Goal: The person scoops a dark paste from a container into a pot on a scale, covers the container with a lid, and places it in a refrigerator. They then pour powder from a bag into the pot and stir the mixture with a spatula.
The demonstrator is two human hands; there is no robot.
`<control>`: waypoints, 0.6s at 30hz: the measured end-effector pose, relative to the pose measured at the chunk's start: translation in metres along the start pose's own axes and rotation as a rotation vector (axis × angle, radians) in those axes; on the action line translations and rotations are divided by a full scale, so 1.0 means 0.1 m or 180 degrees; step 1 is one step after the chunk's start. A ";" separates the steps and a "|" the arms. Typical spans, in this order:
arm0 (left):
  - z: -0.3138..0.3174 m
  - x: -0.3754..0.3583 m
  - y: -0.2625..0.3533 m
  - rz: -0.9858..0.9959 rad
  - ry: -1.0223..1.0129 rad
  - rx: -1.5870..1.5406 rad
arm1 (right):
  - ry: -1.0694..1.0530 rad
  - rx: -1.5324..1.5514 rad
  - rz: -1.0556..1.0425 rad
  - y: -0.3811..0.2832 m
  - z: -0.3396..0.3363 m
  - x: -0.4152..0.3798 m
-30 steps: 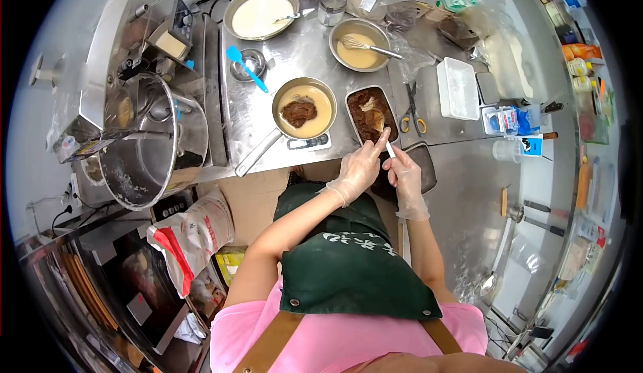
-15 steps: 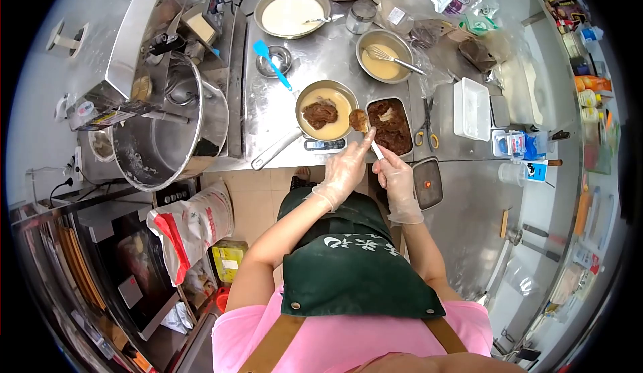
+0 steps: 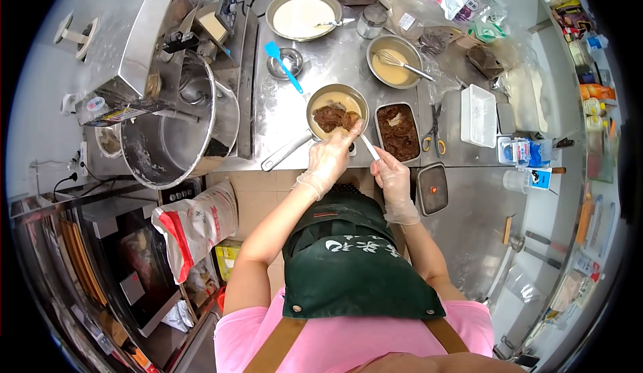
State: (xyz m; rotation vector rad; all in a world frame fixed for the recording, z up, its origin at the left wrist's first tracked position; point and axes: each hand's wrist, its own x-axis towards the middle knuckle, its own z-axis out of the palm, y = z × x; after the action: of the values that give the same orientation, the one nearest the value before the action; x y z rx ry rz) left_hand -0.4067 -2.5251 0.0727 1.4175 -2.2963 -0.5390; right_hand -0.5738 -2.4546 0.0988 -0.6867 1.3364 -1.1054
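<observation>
My right hand (image 3: 392,177), in a clear plastic glove, is closed around a white-handled spatula (image 3: 368,147). The spatula's head is over the near right side of a saucepan (image 3: 366,98) and is hidden by brown paste (image 3: 349,120). My left hand (image 3: 328,159), gloved too, has its fingers stretched to the paste at the spatula's head, above the pan rim. Inside the pan, a lump of brown paste (image 3: 328,116) sits in pale yellow liquid. Right of the pan is a metal tray (image 3: 418,134) of the same paste (image 3: 400,135).
A bowl with a whisk (image 3: 402,61) and a large pan of white liquid (image 3: 305,15) stand behind. A blue brush (image 3: 282,65) lies across a small metal bowl (image 3: 295,57). Scissors (image 3: 434,132) and a white tub (image 3: 479,115) are right; a mixer bowl (image 3: 221,125) stands left.
Both hands have shifted left, bringing the paste-laden spatula from between tray and saucepan to over the pan. The view has shifted slightly.
</observation>
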 end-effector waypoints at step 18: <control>-0.14 0.35 -0.07 -0.0846 -0.1159 0.0440 | 0.0045 -0.0213 0.0246 0.10 0.01 -0.01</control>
State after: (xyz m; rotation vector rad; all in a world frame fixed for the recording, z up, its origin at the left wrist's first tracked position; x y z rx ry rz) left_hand -0.4085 -2.5612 0.0849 1.8378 -2.4733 -0.7871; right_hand -0.5702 -2.4498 0.0903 -0.6717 1.4058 -1.0093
